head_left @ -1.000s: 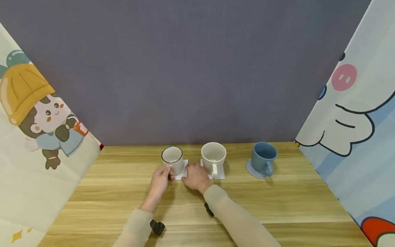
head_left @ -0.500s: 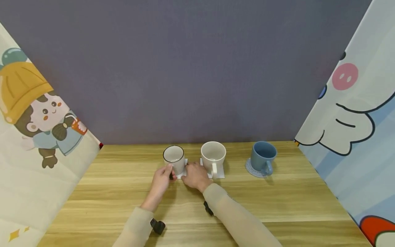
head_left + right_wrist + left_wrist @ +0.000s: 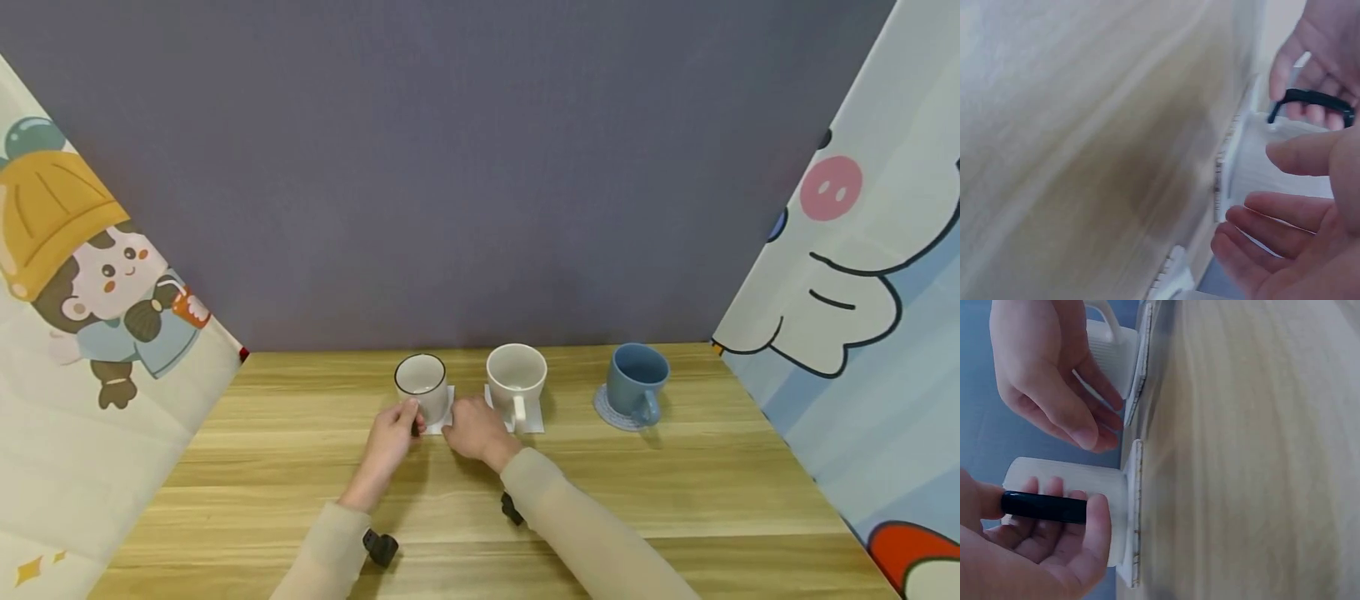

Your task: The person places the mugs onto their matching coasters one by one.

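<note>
A white mug with a dark rim [image 3: 422, 377] stands on a white square coaster [image 3: 435, 428]. My left hand [image 3: 390, 433] holds its black handle [image 3: 1044, 507], thumb at one end and fingers round it, as the left wrist view shows. Just to the right, my right hand [image 3: 477, 430] hovers between this mug and a plain white mug [image 3: 517, 371]. Its fingers are loosely bent and nothing is in them. In the right wrist view its fingertips lie close to the coaster; I cannot tell whether they touch. The plain mug rests on another white square coaster [image 3: 535, 417], its handle facing me.
Farther right, a blue mug [image 3: 637, 383] stands on a round pale blue coaster [image 3: 606, 410]. All sit near the back of the wooden table [image 3: 675, 508], before a grey partition [image 3: 480, 183]. Printed cloths hang on both sides.
The dark-rimmed mug has shifted slightly to the right on its coaster, with my left hand on its handle. My right hand has drawn back slightly to the right.
</note>
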Tool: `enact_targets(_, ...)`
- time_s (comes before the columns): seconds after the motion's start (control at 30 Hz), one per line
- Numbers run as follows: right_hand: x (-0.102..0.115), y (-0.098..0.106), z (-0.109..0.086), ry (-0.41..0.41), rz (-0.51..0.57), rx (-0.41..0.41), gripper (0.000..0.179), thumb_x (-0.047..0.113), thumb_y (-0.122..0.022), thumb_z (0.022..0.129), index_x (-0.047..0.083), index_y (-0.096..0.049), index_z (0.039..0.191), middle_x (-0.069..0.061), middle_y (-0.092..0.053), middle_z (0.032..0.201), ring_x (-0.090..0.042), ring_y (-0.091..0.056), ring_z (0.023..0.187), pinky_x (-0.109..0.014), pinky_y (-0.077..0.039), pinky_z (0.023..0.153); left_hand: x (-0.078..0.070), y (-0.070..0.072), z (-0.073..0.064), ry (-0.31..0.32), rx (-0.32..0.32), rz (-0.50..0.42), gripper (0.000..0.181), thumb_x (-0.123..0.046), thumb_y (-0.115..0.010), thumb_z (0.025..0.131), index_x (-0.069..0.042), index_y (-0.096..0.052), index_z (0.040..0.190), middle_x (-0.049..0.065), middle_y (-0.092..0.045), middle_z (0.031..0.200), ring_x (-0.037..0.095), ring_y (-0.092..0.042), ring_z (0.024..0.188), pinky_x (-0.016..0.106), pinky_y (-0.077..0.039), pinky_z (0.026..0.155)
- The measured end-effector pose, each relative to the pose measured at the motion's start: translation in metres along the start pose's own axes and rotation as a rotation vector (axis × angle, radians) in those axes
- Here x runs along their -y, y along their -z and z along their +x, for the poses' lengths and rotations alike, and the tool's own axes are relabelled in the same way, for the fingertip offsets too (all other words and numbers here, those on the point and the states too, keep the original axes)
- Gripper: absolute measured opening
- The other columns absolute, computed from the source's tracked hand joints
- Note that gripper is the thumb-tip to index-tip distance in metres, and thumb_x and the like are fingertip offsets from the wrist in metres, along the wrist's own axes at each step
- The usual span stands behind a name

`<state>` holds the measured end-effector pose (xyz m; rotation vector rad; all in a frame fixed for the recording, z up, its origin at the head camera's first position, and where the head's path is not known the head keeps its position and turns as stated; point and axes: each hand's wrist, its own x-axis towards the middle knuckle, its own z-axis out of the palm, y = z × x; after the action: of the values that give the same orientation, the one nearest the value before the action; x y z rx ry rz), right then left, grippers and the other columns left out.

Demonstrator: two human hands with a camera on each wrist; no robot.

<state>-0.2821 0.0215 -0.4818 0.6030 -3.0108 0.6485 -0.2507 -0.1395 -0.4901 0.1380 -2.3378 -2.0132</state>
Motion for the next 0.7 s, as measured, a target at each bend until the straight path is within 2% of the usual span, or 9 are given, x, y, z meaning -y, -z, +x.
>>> enact_targets(0.07,0.002,0.005,-0.003,-0.004,0.021,0.024,0.022,0.022,-0.071,0.092,0.011,-0.064,0.074,-0.002,-0.065,0.077,-0.019,-0.061,0.072,-0.037,-0.053,0.066,-0.002,0.001,-0.001,-0.020,-0.009,0.081,0.041,-0.026,-0.049,0.109,0.005,-0.062,0.086,0.009,-0.059,0.076,0.016,-0.053,0.067,0.028,-0.049,0.060)
enact_targets(0.17,0.004,0.013,-0.009,-0.014,0.071,0.049,0.015,0.022,-0.070,0.094,0.007,-0.073,0.093,-0.006,-0.073,0.094,-0.020,-0.067,0.084,-0.039,-0.056,0.076,-0.005,0.003,-0.003,-0.075,-0.032,0.241,0.039,-0.027,-0.051,0.107,0.002,-0.063,0.083,0.010,-0.060,0.075,0.018,-0.050,0.065,0.030,-0.043,0.058)
enact_targets(0.27,0.007,0.022,-0.016,-0.018,0.135,0.058,0.019,0.021,-0.069,0.095,0.006,-0.075,0.105,-0.008,-0.074,0.101,-0.017,-0.069,0.079,-0.040,-0.056,0.082,-0.007,0.004,-0.004,-0.115,-0.055,0.377,0.035,-0.026,-0.054,0.105,-0.001,-0.064,0.083,0.008,-0.063,0.079,0.020,-0.053,0.070,0.033,-0.043,0.063)
enact_targets(0.4,0.007,0.031,-0.022,-0.005,0.147,0.039,0.013,0.021,-0.069,0.095,0.010,-0.073,0.092,-0.003,-0.070,0.088,-0.010,-0.060,0.061,-0.035,-0.054,0.074,-0.011,0.004,-0.006,-0.104,-0.035,0.452,0.031,-0.026,-0.056,0.104,-0.002,-0.065,0.085,0.007,-0.062,0.078,0.021,-0.053,0.071,0.034,-0.043,0.063)
enact_targets(0.5,0.007,0.036,-0.025,0.012,0.139,0.022,0.013,0.023,-0.070,0.094,0.013,-0.071,0.087,0.001,-0.066,0.082,-0.009,-0.055,0.064,-0.032,-0.050,0.067,-0.017,0.006,-0.010,-0.088,-0.008,0.500,0.029,-0.027,-0.057,0.103,-0.003,-0.067,0.090,0.006,-0.061,0.076,0.022,-0.053,0.069,0.034,-0.042,0.061)
enact_targets(0.6,0.007,0.042,-0.029,0.037,0.165,0.010,0.012,0.022,-0.070,0.094,0.010,-0.074,0.093,0.002,-0.065,0.081,-0.011,-0.057,0.071,-0.032,-0.049,0.066,-0.023,0.009,-0.013,-0.089,-0.003,0.565,0.028,-0.028,-0.058,0.102,-0.003,-0.069,0.095,0.006,-0.064,0.080,0.022,-0.055,0.070,0.035,-0.044,0.061)
enact_targets(0.7,0.005,0.051,-0.035,0.052,0.202,-0.006,0.019,0.021,-0.069,0.094,0.006,-0.076,0.104,0.000,-0.070,0.089,-0.015,-0.063,0.081,-0.034,-0.053,0.073,-0.029,0.013,-0.016,-0.101,-0.012,0.636,0.029,-0.028,-0.058,0.101,-0.002,-0.071,0.101,0.008,-0.067,0.086,0.023,-0.059,0.075,0.038,-0.047,0.063)
